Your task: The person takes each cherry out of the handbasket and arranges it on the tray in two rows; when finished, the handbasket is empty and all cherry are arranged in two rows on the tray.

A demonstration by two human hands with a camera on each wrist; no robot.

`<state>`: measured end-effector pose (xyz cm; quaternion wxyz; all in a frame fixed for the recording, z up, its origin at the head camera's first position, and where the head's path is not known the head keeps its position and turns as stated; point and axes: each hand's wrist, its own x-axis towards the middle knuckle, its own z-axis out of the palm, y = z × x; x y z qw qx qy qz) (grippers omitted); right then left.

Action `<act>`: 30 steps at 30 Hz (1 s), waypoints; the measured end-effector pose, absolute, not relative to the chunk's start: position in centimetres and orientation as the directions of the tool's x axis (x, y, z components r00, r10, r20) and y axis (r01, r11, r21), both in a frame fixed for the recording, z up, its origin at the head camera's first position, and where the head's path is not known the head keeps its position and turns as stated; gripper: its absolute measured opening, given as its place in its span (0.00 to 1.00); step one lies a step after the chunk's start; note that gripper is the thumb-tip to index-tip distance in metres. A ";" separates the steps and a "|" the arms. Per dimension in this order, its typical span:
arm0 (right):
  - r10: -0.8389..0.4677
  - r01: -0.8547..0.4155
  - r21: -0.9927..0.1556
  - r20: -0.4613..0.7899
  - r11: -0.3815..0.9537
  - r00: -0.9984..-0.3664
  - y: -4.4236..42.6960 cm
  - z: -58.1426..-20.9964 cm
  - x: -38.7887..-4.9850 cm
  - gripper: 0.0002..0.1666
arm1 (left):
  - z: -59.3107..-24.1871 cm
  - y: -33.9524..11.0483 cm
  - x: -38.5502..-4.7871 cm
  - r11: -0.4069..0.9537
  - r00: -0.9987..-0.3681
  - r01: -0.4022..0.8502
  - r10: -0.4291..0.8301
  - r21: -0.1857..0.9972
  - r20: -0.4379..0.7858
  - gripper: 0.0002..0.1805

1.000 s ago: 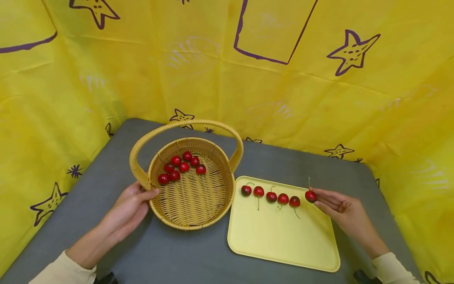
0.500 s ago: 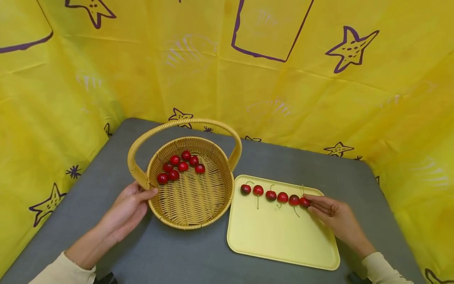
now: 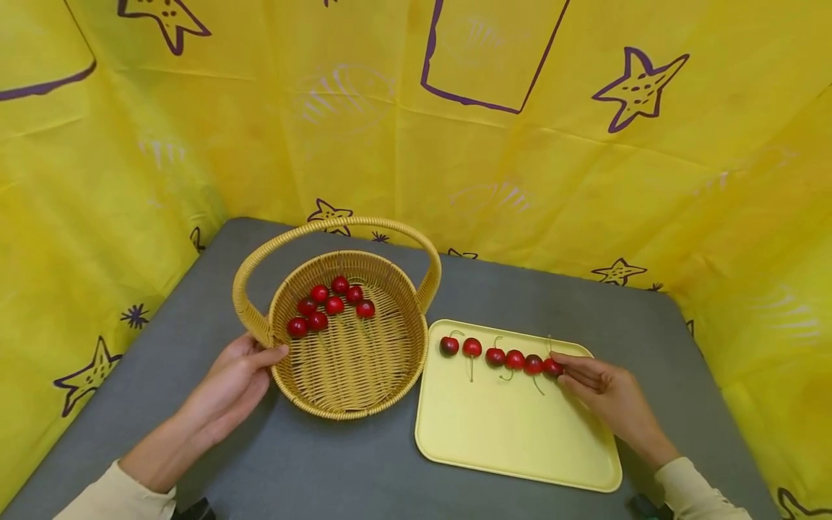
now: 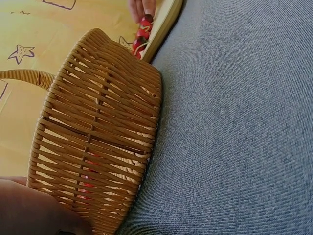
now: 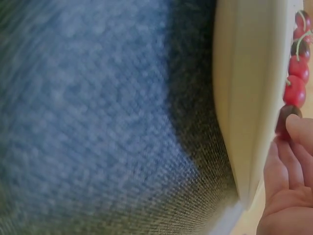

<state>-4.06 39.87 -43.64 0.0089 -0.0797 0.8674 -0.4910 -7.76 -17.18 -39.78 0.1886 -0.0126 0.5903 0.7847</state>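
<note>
From the head, our right hand [image 3: 607, 393] pinches a half-hidden cherry [image 3: 552, 367] near the tray's [image 3: 507, 426] far edge, stem [image 3: 549, 344] toward it; our left hand [image 3: 237, 379] grips the basket [image 3: 357, 372]. The left wrist view crops that hand; the right, the other.

No text, label, brand, number or sign can be read in the 3 views.

Grey table [image 3: 351, 466] — wicker basket [image 3: 357, 372], yellow tray [image 3: 513, 430] atop.
</note>
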 end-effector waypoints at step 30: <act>-0.145 -0.182 -0.813 0.121 0.554 -0.982 39.2 -38.2 -4.4 0.23 | -39.9 -17.3 -7.8 -0.251 -0.925 -0.314 0.297 0.916 -0.236 0.41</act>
